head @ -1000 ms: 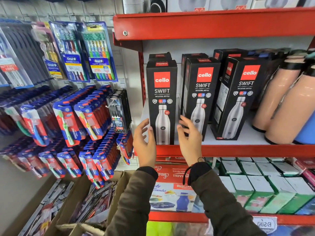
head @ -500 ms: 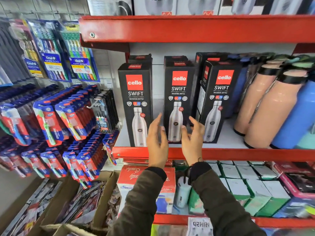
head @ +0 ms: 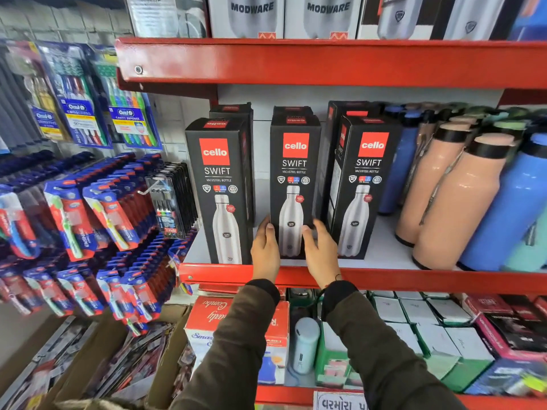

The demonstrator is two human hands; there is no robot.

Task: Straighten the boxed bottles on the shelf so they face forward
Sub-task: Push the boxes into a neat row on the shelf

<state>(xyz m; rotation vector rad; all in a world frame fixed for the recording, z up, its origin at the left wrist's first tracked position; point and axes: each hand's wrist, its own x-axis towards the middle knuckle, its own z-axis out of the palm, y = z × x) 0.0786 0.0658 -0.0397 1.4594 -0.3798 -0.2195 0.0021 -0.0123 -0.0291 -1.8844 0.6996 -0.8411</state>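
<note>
Three black "cello SWIFT" bottle boxes stand in a row on the red shelf (head: 384,279). The left box (head: 220,184) and the middle box (head: 294,173) face forward; the right box (head: 365,179) is turned slightly, showing its left side. More boxes stand behind them. My left hand (head: 266,251) presses the lower left edge of the middle box. My right hand (head: 321,253) lies on its lower right edge, fingers spread across the front. Both hands grip that box near its base.
Peach bottles (head: 455,202) and blue bottles (head: 515,208) stand loose at the right of the shelf. Toothbrush packs (head: 88,208) hang on the wall at left. An upper red shelf (head: 325,63) sits overhead. Boxed goods (head: 414,327) fill the shelf below.
My hands have moved from the gap beside the left box to the middle box and closed on its two lower edges. The middle box now faces forward.
</note>
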